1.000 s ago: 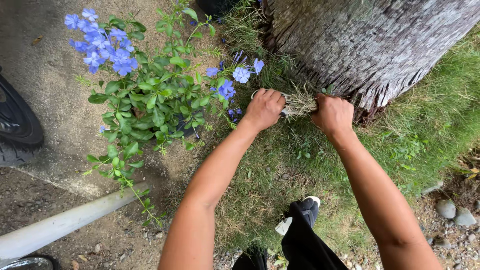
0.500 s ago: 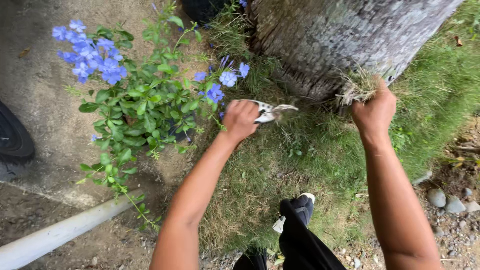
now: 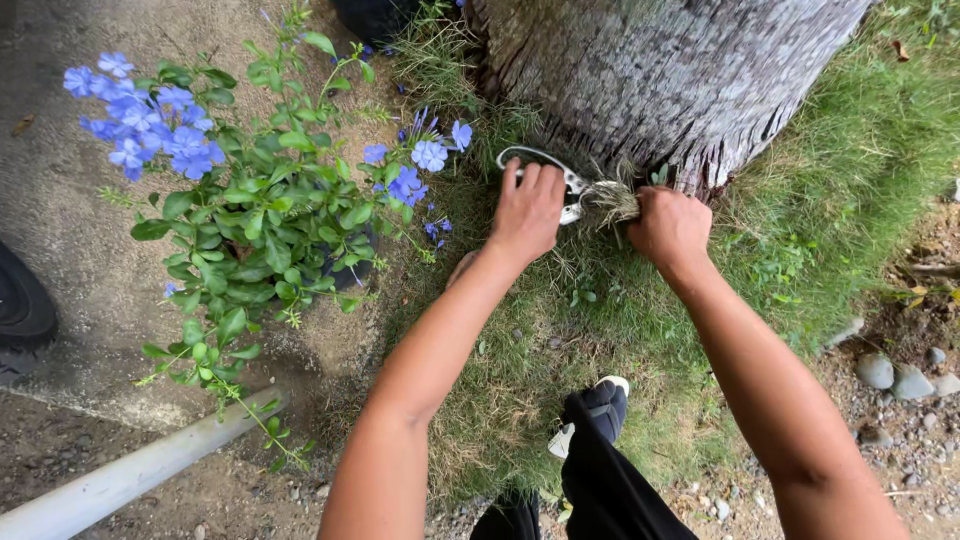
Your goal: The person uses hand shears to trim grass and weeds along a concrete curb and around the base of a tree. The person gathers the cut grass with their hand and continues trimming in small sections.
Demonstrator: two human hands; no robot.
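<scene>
Left hand grips white-handled shears, fingers wrapped shut; right hand fists a grass tuft at the tree trunk base. Best keep the tuft taut, blades clear of knuckles

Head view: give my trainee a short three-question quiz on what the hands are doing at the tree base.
1. True or false: the left hand grips white-handled metal garden shears.
2. What does the right hand clutch? A) a grey stone B) a tuft of dry grass C) a blue flower
3. Fill in: the blue-flowered green shrub stands on the person's ____ side of the rough grey tree trunk.

Key: 1 true; 2 B, the tuft of dry grass; 3 left.
</scene>
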